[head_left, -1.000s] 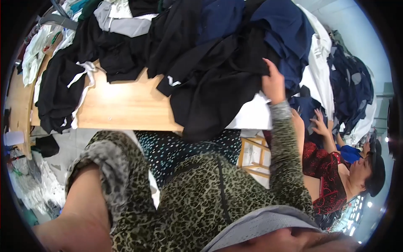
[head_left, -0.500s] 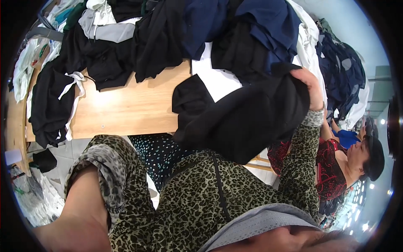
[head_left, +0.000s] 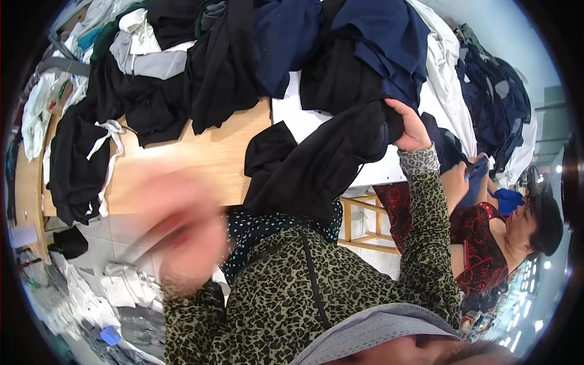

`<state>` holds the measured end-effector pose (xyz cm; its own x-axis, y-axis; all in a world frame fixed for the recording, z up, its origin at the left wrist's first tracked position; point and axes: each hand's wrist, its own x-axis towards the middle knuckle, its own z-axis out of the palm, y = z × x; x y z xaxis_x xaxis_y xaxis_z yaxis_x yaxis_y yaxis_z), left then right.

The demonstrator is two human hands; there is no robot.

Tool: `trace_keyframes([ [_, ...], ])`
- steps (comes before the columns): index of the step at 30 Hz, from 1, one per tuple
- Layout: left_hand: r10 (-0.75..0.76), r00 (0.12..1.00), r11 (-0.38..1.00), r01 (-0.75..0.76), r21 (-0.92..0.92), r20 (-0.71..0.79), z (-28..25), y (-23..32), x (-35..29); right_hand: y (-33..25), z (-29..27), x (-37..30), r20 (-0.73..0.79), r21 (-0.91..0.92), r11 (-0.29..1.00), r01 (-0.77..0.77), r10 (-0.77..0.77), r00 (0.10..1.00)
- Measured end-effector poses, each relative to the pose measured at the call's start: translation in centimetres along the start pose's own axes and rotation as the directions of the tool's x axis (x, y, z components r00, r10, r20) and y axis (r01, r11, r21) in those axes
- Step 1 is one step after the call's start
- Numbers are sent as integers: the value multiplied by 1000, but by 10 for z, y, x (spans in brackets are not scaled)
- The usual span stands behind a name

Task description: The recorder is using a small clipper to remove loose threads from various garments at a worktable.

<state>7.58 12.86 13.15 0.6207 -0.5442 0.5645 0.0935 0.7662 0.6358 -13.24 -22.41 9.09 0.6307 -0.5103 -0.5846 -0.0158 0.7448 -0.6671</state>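
Note:
My right hand (head_left: 412,125) grips the bunched upper end of a black garment (head_left: 316,155) with its fingers wrapped over the cloth. The garment slopes down to the left over the table's front edge and onto my lap, and a black flap of cloth lies on the wood beside it. My left hand (head_left: 191,225) is in the air left of the garment, in front of the table edge, badly smeared by motion. A thin dark streak, like a slim pointed tool, sticks out of it; its kind is too blurred to name.
Black and navy garments (head_left: 383,48) are heaped along the back of the wooden table (head_left: 182,173). A black garment with white ties (head_left: 76,161) hangs over its left end. At the right a co-worker (head_left: 486,243) handles dark blue cloth. A wooden stool (head_left: 365,222) stands below the table.
My left hand has swung up from the lower left to in front of the table. My right hand has moved left and slightly down, drawing the black garment into a narrower bunch.

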Motion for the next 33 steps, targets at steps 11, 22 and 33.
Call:
trace_keyframes([
  [11, -914, 402, 406, 905, 127, 58, 1, -187, -79, 14, -15, -3, 182, -139, 938, 317, -290, 939],
  [22, -778, 587, 551, 809, 204, -226, -79, -145, -58, 38, -60, -7, 155, -340, 872, 351, -317, 936],
  [33, -807, 512, 438, 853, 284, -294, -92, -141, -56, 57, -72, -6, 219, -395, 810, 433, -374, 901],
])
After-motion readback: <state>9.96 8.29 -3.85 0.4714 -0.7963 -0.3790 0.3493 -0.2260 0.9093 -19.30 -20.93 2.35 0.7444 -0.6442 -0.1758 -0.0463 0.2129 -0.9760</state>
